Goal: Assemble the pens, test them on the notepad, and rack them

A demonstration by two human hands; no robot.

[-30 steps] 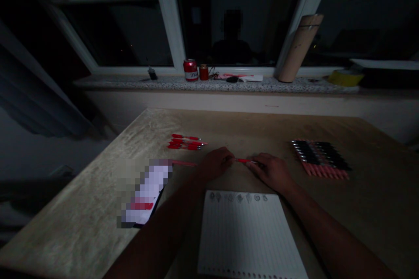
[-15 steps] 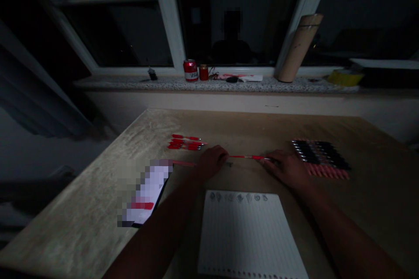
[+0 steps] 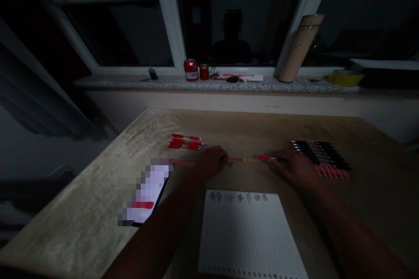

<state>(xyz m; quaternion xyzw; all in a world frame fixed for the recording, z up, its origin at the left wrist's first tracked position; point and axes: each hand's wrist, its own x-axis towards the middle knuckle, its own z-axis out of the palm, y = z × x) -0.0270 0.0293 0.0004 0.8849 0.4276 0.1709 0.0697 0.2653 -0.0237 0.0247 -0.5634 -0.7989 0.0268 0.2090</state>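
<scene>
My left hand (image 3: 213,159) rests on the table with its fingers closed on a thin pen refill (image 3: 237,159), red with a yellowish end pointing right. Opposite it, my right hand (image 3: 291,165) pinches a red pen barrel (image 3: 264,157) with a silvery end partly covered by the fingers. A small gap separates the two pieces. Below my left fingertips lies a small dark item (image 3: 230,164), too small to name. Several red pens (image 3: 186,144) lie grouped beyond my left hand. A row of black pens with pinkish ends (image 3: 322,154) lies beside my right hand.
A lined notepad (image 3: 245,231) lies between my forearms. Left of it is a lit phone (image 3: 147,192), with a pinkish strip (image 3: 183,163) beyond. On the windowsill (image 3: 124,82) stand a red can (image 3: 191,70), a red jar (image 3: 204,72) and a tall bottle (image 3: 299,48).
My right hand has moved slightly right with the red barrel, opening a gap from the refill. The yellowish end of the refill now shows. My left hand has hardly moved.
</scene>
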